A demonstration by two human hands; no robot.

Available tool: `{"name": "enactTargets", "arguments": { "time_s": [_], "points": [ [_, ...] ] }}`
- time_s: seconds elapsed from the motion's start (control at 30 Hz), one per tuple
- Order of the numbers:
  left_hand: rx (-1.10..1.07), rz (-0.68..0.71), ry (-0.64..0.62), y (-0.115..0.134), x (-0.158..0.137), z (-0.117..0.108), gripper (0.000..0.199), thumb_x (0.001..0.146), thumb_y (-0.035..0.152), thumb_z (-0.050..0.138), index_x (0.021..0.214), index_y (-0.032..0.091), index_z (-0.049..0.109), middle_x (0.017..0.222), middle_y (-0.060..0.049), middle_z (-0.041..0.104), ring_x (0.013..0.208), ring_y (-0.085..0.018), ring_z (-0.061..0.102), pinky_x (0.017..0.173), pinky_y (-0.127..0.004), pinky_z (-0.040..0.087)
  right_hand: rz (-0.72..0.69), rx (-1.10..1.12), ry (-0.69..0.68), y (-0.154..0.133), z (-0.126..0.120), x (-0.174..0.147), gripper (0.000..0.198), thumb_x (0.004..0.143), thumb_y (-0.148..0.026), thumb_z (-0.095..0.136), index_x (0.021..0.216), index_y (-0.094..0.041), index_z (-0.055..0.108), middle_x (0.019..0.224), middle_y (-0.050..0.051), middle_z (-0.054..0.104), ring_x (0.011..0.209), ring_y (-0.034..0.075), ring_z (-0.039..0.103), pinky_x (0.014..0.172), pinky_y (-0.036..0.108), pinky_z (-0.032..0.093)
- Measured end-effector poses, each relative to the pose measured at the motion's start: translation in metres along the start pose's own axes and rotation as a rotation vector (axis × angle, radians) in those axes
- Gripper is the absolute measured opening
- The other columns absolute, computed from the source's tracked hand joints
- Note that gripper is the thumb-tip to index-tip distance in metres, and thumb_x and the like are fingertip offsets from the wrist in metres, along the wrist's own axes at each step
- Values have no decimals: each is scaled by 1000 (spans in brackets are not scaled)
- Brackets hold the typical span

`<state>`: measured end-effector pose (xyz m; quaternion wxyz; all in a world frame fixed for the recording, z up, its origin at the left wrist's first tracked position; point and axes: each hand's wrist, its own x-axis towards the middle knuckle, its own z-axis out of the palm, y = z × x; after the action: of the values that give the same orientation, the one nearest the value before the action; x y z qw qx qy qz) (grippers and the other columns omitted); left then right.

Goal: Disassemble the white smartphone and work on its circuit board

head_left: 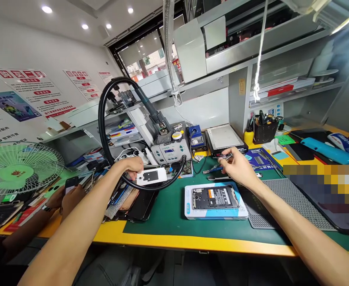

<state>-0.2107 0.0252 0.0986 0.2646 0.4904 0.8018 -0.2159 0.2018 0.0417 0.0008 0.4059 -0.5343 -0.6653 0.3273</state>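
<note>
My left hand [133, 166] is closed on the left end of a white phone back cover [159, 174] with a dark patch on its face, held over the left part of the bench. To the right, my right hand [235, 163] is over the tools at the back of the mat, thumb and fingers pinched together; what they hold is too small to make out. Below them lie a blue-handled tool [212, 170] and other slim tools. Between my arms, an opened phone [198, 198] with its battery showing lies on a white and blue box [192, 215].
A thick black hose [100, 127] arcs beside my left hand from a rework station [170, 153]. Dark phones [141, 204] are piled at left. A grey perforated mat [270, 194] lies under my right forearm. Another person's hands [70, 198] hold a phone near the fan [19, 169].
</note>
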Motion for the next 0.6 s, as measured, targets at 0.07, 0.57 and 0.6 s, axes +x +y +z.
{"name": "enactTargets", "arguments": {
  "time_s": [0.07, 0.57, 0.6],
  "points": [
    [22, -56, 20, 1, 2, 4, 37, 95, 35, 62, 127, 16, 58, 126, -11, 61, 106, -24, 64, 88, -45, 56, -2, 7, -4, -1, -1, 0, 26, 86, -36, 58, 107, -23, 52, 57, -3, 65, 59, 23, 66, 61, 32, 42],
    [171, -11, 523, 42, -39, 26, 37, 95, 35, 62, 126, 17, 59, 127, -11, 61, 107, -24, 64, 89, -46, 56, -44, 122, 11, -3, -5, -2, 23, 85, -35, 58, 103, -24, 50, 60, -2, 64, 60, 23, 66, 61, 34, 44],
    [164, 25, 591, 46, -48, 29, 37, 94, 36, 62, 126, 17, 59, 127, -11, 62, 108, -25, 63, 91, -46, 55, -41, 134, 3, -3, -5, -2, 24, 85, -35, 58, 104, -24, 49, 59, -3, 64, 59, 23, 66, 60, 34, 44]
  ]
}}
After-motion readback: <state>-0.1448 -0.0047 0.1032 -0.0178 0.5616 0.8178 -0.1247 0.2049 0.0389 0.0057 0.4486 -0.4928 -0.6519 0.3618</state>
